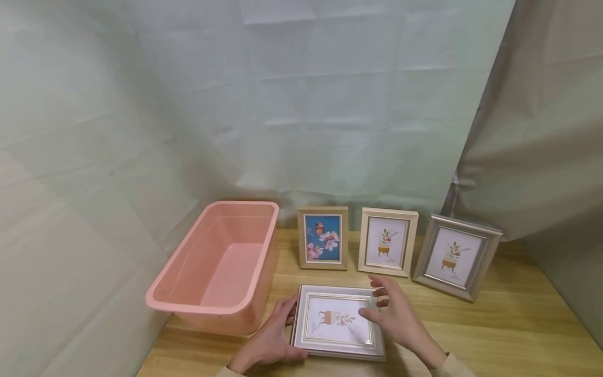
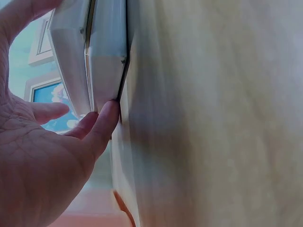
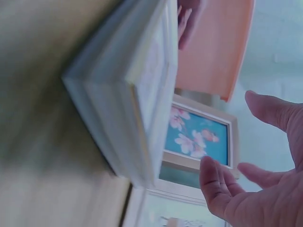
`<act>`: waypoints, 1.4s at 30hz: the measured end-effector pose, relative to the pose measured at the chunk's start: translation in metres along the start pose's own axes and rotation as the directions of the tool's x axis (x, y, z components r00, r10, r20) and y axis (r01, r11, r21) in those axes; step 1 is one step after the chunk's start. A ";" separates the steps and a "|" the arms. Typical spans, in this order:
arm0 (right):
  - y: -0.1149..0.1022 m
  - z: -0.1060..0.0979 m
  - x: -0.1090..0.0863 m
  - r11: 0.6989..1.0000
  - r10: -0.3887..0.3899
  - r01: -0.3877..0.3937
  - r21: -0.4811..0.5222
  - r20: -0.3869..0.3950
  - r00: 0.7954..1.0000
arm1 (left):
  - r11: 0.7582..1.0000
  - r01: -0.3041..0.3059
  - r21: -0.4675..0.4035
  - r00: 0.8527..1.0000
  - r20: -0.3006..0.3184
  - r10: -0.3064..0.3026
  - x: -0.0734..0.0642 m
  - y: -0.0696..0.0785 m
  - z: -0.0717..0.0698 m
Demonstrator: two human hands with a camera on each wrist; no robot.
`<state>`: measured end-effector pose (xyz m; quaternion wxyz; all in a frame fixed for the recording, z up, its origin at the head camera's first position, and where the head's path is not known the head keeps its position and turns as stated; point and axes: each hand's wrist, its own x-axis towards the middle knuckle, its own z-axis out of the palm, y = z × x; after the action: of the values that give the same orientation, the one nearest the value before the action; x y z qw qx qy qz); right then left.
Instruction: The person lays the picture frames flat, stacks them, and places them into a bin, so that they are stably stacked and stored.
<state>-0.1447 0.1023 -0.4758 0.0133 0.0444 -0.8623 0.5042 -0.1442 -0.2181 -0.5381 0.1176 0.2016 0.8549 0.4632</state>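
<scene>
In the head view, the stacked frames (image 1: 336, 320) are lying on the counter (image 1: 523, 319) beside the pink tub (image 1: 226, 323); the left hand (image 1: 273, 340) is gripping their left end, the right hand (image 1: 398, 317) hovering open-fingered at their right. The left wrist view is revealing two layers, fingertips (image 2: 109, 111) touching their edges. The right wrist view is showing a gap between right fingers (image 3: 215, 187) and stack.

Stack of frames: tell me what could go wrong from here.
1. The stack might tip if lifted now: the left hand holds one end, while the right hand does not grip it.
2. The top frame could slide, since it lies flat on another.
3. The middle standing frame might get knocked over: the right hand looks close to its base.
</scene>
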 end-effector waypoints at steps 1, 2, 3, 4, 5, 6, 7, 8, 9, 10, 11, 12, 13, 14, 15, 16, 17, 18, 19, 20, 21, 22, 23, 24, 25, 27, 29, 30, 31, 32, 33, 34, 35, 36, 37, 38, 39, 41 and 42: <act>-0.002 -0.001 0.004 1.000 -0.015 0.015 -0.009 -0.003 1.000 | 1.000 0.002 -0.001 1.000 0.000 -0.002 -0.001 0.000 0.000; -0.005 -0.002 0.007 0.999 -0.032 0.032 -0.018 -0.008 0.999 | 1.000 0.004 0.004 1.000 0.000 -0.004 -0.001 0.001 0.000; -0.007 -0.003 0.011 0.998 -0.054 0.054 -0.026 -0.014 0.998 | 1.000 0.006 0.011 1.000 0.000 -0.006 -0.002 0.001 0.000; -0.009 -0.004 0.014 0.996 -0.079 0.078 -0.034 -0.022 0.997 | 1.000 0.008 0.019 1.000 0.000 -0.008 -0.002 0.002 0.000; -0.011 -0.004 0.018 0.994 -0.102 0.100 -0.040 -0.029 0.994 | 1.000 0.008 0.026 1.000 0.000 -0.008 -0.003 0.002 -0.001; -0.012 -0.005 0.021 0.991 -0.124 0.123 -0.046 -0.038 0.992 | 0.999 0.008 0.032 1.000 0.000 -0.008 -0.003 0.002 -0.001; -0.014 -0.005 0.024 0.987 -0.154 0.151 -0.057 -0.045 0.987 | 0.999 0.008 0.037 1.000 0.000 -0.008 -0.003 0.002 -0.001; -0.016 -0.005 0.028 0.982 -0.182 0.178 -0.069 -0.054 0.982 | 0.999 0.009 0.041 1.000 0.001 -0.009 -0.003 0.001 -0.001; -0.017 -0.006 0.032 0.977 -0.203 0.199 -0.075 -0.059 0.977 | 0.999 0.009 0.040 1.000 0.001 -0.009 -0.003 0.001 -0.001; -0.019 -0.006 0.037 0.973 -0.222 0.216 -0.086 -0.064 0.973 | 0.999 0.010 0.039 1.000 0.002 -0.010 -0.004 0.001 -0.001; -0.021 -0.006 0.042 0.967 -0.242 0.235 -0.099 -0.067 0.968 | 0.999 0.009 0.038 1.000 0.001 -0.009 -0.004 0.001 -0.001; -0.022 -0.006 0.047 0.961 -0.260 0.251 -0.119 -0.070 0.963 | 0.999 0.008 0.038 1.000 0.000 -0.008 -0.004 0.001 -0.001; -0.024 -0.006 0.052 0.954 -0.276 0.264 -0.139 -0.071 0.959 | 0.999 0.006 0.040 1.000 -0.001 -0.006 -0.004 0.000 -0.002; -0.025 -0.007 0.058 0.949 -0.288 0.274 -0.159 -0.070 0.955 | 0.999 0.004 0.039 1.000 -0.002 -0.004 -0.004 0.000 -0.002; -0.027 -0.007 0.064 0.943 -0.299 0.284 -0.176 -0.064 0.952 | 0.999 0.003 0.039 1.000 -0.004 -0.003 -0.004 0.000 -0.002; -0.028 -0.007 0.070 0.935 -0.313 0.296 -0.196 -0.062 0.948 | 0.999 0.002 0.036 1.000 -0.005 -0.002 -0.004 0.000 -0.002; -0.030 -0.008 0.076 0.928 -0.326 0.308 -0.212 -0.056 0.944 | 0.999 0.000 0.032 1.000 -0.006 0.000 -0.004 -0.001 -0.002; -0.031 -0.008 0.082 0.922 -0.331 0.312 -0.227 -0.049 0.942 | 1.000 -0.001 0.028 1.000 -0.007 0.001 -0.004 -0.001 -0.002; -0.033 -0.008 0.087 0.919 -0.333 0.315 -0.239 -0.039 0.942 | 1.000 -0.001 0.022 1.000 -0.007 0.001 -0.004 -0.001 -0.002; -0.035 -0.008 0.092 0.915 -0.335 0.318 -0.248 -0.028 0.942 | 1.000 -0.001 0.011 1.000 -0.006 0.001 -0.004 -0.002 -0.003; -0.037 -0.008 0.097 0.914 -0.333 0.318 -0.252 -0.019 0.943 | 1.000 -0.002 0.002 1.000 -0.005 0.002 -0.004 -0.002 -0.003; -0.038 -0.008 0.102 0.912 -0.330 0.317 -0.260 -0.008 0.944 | 1.000 -0.002 -0.008 1.000 -0.004 0.001 -0.004 -0.002 -0.003; -0.040 -0.008 0.107 0.911 -0.326 0.315 -0.266 0.004 0.945 | 1.000 -0.002 -0.014 1.000 -0.004 0.002 -0.005 -0.002 -0.003; -0.041 -0.008 0.112 0.908 -0.325 0.317 -0.273 0.017 0.946 | 1.000 -0.002 -0.020 1.000 -0.005 0.002 -0.005 -0.003 -0.003; -0.042 -0.007 0.116 0.907 -0.323 0.317 -0.278 0.027 0.946 | 1.000 -0.002 -0.026 1.000 -0.005 0.002 -0.005 -0.003 -0.003; -0.044 -0.006 0.125 0.904 -0.321 0.319 -0.285 0.042 0.946 | 1.000 0.001 -0.031 1.000 -0.008 -0.001 -0.005 -0.003 -0.003; -0.045 -0.005 0.132 0.895 -0.328 0.329 -0.302 0.055 0.943 | 0.999 0.002 -0.036 1.000 -0.009 -0.003 -0.005 -0.003 -0.002; -0.046 -0.004 0.135 0.891 -0.329 0.330 -0.311 0.060 0.943 | 0.999 0.004 -0.039 1.000 -0.009 -0.004 -0.006 -0.002 -0.002; -0.046 -0.004 0.138 0.890 -0.324 0.328 -0.316 0.065 0.944 | 0.999 0.007 -0.041 1.000 -0.008 -0.008 -0.006 -0.002 -0.002; -0.046 -0.003 0.141 0.889 -0.323 0.329 -0.318 0.072 0.944 | 0.999 0.011 -0.041 1.000 -0.007 -0.012 -0.007 -0.002 -0.001; -0.046 -0.002 0.143 0.888 -0.322 0.330 -0.320 0.080 0.943 | 0.999 0.016 -0.045 1.000 -0.005 -0.016 -0.007 -0.002 -0.001; -0.046 -0.001 0.146 0.887 -0.320 0.330 -0.324 0.087 0.944 | 0.999 0.018 -0.051 1.000 -0.002 -0.018 -0.008 -0.002 -0.001; -0.046 0.000 0.148 0.887 -0.316 0.329 -0.325 0.094 0.944 | 0.998 0.021 -0.058 1.000 0.000 -0.021 -0.008 -0.002 -0.001; -0.046 0.001 0.150 0.888 -0.309 0.325 -0.326 0.099 0.946 | 0.998 0.026 -0.060 1.000 0.001 -0.026 -0.009 -0.003 -0.001; -0.046 0.002 0.153 0.882 -0.311 0.326 -0.341 0.098 0.945 | 0.997 0.028 -0.065 1.000 0.003 -0.028 -0.009 -0.003 -0.001; -0.046 0.003 0.155 0.879 -0.310 0.324 -0.350 0.098 0.946 | 0.997 0.029 -0.073 1.000 0.005 -0.028 -0.009 -0.003 -0.001; -0.046 0.004 0.158 0.875 -0.309 0.322 -0.361 0.096 0.946 | 0.996 0.029 -0.079 1.000 0.006 -0.029 -0.009 -0.004 -0.002; -0.045 0.006 0.162 0.872 -0.301 0.314 -0.376 0.094 0.949 | 0.996 0.029 -0.086 1.000 0.009 -0.029 -0.009 -0.004 -0.002; -0.044 0.007 0.163 0.871 -0.299 0.312 -0.381 0.094 0.950 | 0.996 0.029 -0.088 1.000 0.010 -0.028 -0.009 -0.004 -0.002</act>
<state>-0.3032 0.0647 -0.4294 0.0875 0.1845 -0.9276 0.3127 -0.1379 -0.2256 -0.5404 0.1368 0.1860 0.8360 0.4979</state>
